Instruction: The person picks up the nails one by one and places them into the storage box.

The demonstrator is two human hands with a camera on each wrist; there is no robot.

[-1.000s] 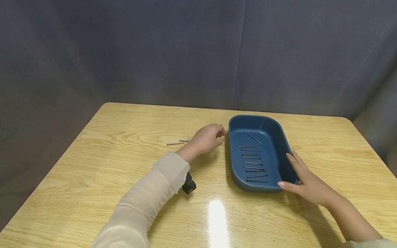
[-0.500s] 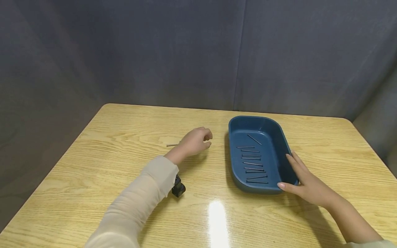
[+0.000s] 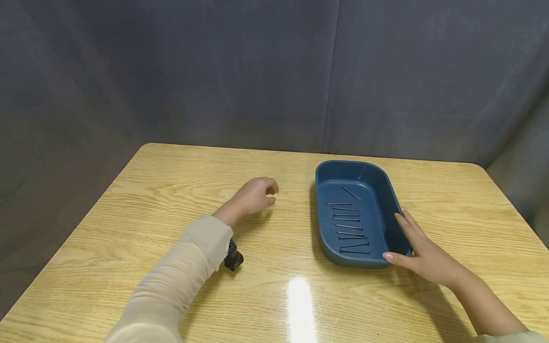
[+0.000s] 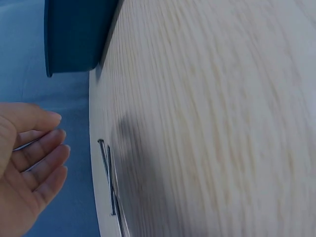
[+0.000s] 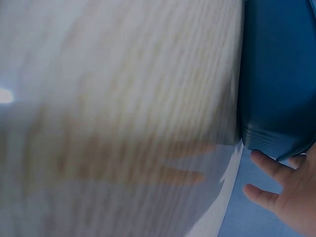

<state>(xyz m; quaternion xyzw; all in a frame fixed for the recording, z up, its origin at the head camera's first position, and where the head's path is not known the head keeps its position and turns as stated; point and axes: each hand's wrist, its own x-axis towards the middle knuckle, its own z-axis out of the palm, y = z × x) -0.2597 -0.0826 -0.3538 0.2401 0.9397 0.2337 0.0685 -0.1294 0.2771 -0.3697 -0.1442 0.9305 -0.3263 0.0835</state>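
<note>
My left hand (image 3: 253, 195) hovers over the table left of the blue box, fingers loosely bent, thumb apart from them, nothing held. In the left wrist view several loose nails (image 4: 109, 177) lie on the wood below the hand; in the head view the hand and forearm hide them. The deep blue box (image 3: 373, 205) has rounded corners. Inside it several nails (image 3: 346, 219) lie roughly parallel across the floor, and one slants near the far end. My right hand (image 3: 431, 257) rests on the box's near right corner, thumb and fingers spread and fairly straight along the rim.
The light wooden table (image 3: 150, 200) ends at a back edge in front of a dark grey curtain (image 3: 236, 71). A small black camera (image 3: 233, 258) is strapped to my left wrist. A bright reflection shows on the wood near the front.
My left hand has moved left, away from the box, and its thumb and fingers have parted slightly. It now covers the nails on the table. The right hand and box stay put.
</note>
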